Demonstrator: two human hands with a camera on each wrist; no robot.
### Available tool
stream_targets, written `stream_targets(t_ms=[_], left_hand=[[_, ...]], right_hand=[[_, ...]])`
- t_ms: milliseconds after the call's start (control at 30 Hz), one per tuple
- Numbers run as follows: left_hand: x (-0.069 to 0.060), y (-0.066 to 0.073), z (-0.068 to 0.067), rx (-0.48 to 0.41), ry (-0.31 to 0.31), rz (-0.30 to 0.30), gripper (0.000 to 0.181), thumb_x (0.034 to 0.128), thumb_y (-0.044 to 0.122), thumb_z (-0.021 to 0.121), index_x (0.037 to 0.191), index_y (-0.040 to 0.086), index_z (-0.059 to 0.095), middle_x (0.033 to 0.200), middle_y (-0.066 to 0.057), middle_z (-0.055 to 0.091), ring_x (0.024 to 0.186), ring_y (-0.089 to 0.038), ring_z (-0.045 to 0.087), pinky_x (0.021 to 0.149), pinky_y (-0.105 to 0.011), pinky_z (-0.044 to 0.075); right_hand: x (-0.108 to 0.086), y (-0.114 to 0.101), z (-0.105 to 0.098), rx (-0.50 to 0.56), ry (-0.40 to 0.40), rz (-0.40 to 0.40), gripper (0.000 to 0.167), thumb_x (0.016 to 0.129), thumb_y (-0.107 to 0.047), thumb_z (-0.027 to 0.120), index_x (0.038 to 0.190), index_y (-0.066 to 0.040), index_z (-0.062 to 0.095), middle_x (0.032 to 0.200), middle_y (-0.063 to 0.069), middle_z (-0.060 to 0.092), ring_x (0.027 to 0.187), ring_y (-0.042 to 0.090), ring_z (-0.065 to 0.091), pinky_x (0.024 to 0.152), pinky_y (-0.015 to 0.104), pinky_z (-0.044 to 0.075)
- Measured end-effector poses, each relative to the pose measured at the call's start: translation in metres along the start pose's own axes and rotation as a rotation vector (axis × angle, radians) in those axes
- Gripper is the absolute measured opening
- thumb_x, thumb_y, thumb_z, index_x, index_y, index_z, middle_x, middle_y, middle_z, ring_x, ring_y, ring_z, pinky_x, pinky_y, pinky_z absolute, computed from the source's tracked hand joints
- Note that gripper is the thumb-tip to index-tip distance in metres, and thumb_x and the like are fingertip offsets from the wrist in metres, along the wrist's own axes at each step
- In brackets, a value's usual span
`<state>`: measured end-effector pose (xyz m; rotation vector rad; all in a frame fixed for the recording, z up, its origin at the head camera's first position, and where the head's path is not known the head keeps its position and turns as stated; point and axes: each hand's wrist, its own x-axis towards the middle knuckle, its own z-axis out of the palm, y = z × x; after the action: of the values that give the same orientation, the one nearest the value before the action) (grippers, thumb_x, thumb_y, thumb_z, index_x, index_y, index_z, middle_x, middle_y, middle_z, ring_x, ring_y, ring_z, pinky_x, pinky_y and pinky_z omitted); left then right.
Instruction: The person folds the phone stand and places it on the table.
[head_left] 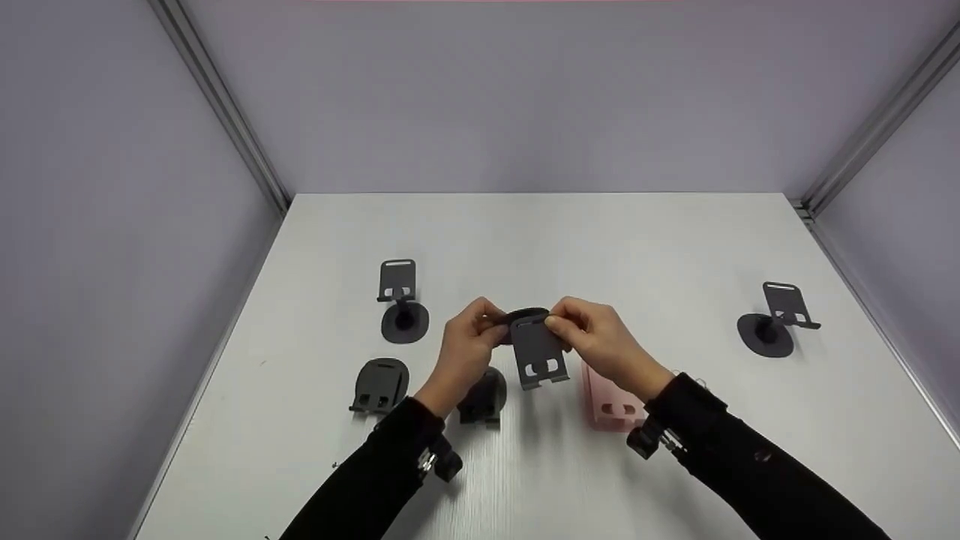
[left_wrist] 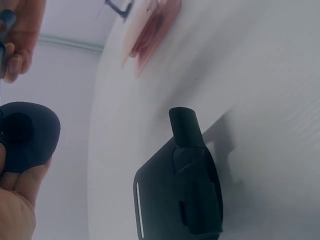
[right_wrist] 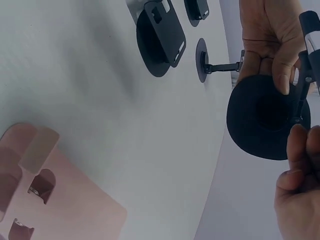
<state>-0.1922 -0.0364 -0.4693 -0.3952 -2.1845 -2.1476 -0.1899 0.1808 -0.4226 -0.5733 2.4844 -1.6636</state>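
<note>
Above the middle of the table, both hands hold a dark grey folding phone stand (head_left: 537,351), its slotted plate hanging toward me. My left hand (head_left: 460,352) pinches the stand's round base (right_wrist: 245,120) at the rim. With thumb and fingers, my right hand (head_left: 606,343) grips the plate near its upper edge. The right wrist view shows the plate tilted away from the base on a short arm. Below the left hand lies a folded dark stand (head_left: 487,394), partly hidden by that wrist. A pink folded stand (head_left: 609,401) lies beneath the right hand, which covers part of it.
Another folded dark stand (head_left: 380,382) lies left of the left forearm. Two unfolded dark stands stand on their round bases, one at the back left (head_left: 405,322) and one at the far right (head_left: 765,337). Pale panels enclose the white table (head_left: 637,247).
</note>
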Motion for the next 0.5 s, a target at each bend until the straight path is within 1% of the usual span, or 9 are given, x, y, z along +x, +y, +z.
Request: stream_targets(t_ms=[267,500], left_hand=[[0.0004,-0.0016,0.0012,0.027,0.002,0.060,0.008,0.0911,-0.013,0.064,0.095,-0.006,0.061,0.092,-0.023,0.075,0.086,-0.030,0.076,0.079,-0.034,0.062],[0.0005,-0.0033,-0.0004,0.066,0.001,0.099,0.008,0.0917,-0.011,0.064,0.094,-0.005,0.062,0.092,-0.020,0.076,0.087,-0.025,0.075,0.079,-0.033,0.062]], right_hand=[[-0.0007,0.0051,0.0012,0.032,-0.015,0.048,0.021,0.101,-0.021,0.067,0.089,-0.005,0.065,0.074,0.005,0.057,0.070,0.016,0.053,0.063,0.024,0.044],[-0.0001,0.0067,0.0025,0.050,-0.030,0.071,0.021,0.101,-0.021,0.066,0.089,-0.003,0.065,0.076,0.004,0.057,0.072,0.016,0.054,0.065,0.026,0.046]])
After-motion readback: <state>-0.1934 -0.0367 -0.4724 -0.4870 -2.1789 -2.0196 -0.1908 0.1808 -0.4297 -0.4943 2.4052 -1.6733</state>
